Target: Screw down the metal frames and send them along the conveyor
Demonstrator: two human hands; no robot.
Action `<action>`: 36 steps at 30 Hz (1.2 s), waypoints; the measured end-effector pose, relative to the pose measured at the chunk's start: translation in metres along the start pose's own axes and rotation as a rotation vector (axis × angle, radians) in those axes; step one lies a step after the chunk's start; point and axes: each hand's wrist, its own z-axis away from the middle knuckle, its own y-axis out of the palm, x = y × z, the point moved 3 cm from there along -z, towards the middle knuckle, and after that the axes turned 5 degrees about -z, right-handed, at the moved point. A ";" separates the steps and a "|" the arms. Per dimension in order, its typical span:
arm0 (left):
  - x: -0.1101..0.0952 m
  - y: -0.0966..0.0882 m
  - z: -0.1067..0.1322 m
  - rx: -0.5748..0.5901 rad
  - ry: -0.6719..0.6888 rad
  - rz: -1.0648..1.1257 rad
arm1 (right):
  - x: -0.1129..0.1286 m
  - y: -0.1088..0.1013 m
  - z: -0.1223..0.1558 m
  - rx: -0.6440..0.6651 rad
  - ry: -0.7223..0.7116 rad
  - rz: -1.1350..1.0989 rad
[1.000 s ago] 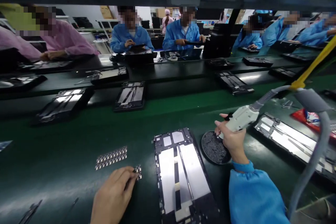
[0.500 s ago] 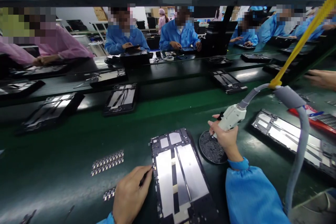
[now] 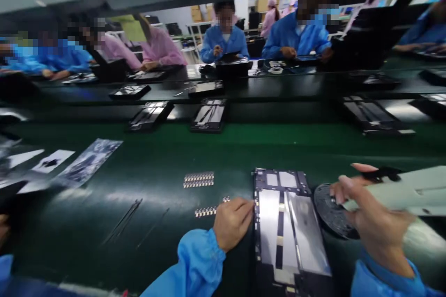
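Observation:
My left hand [image 3: 232,223] is closed, its fingertips pressed together at the left edge of an opened tablet [image 3: 303,234]. What it pinches, if anything, is hidden. The tablet lies with its silvery battery plates and dark ribbon cables facing up. To its right, my right hand [image 3: 378,222] is wrapped around a white electric screwdriver [image 3: 411,190], slanted with its front end low over a round black screw tray [image 3: 329,209]. The screwdriver's bit is hidden behind my fingers. Strips of small parts [image 3: 198,180] lie left of the tablet, with another strip [image 3: 205,212] beside my left hand.
Thin dark tools [image 3: 125,218] and a silvery plastic bag [image 3: 92,162] lie on the green bench to the left. More opened tablets [image 3: 209,115] rest across the bench. Co-workers in blue and pink smocks sit opposite. Part of another person shows at the far left edge.
The view has turned left, so the bench appears shifted right. The screwdriver in my right hand now lies flatter and looks closer. My left hand remains at the tablet's left edge.

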 end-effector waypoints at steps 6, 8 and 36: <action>0.008 0.000 -0.003 0.025 -0.267 0.319 | 0.002 0.082 0.042 0.440 0.017 -0.048; 0.010 -0.002 -0.004 -0.002 -0.394 0.393 | -0.007 0.104 0.047 0.490 0.026 -0.071; 0.006 -0.001 -0.001 -0.170 -0.232 0.336 | -0.045 0.122 0.058 0.586 0.078 0.030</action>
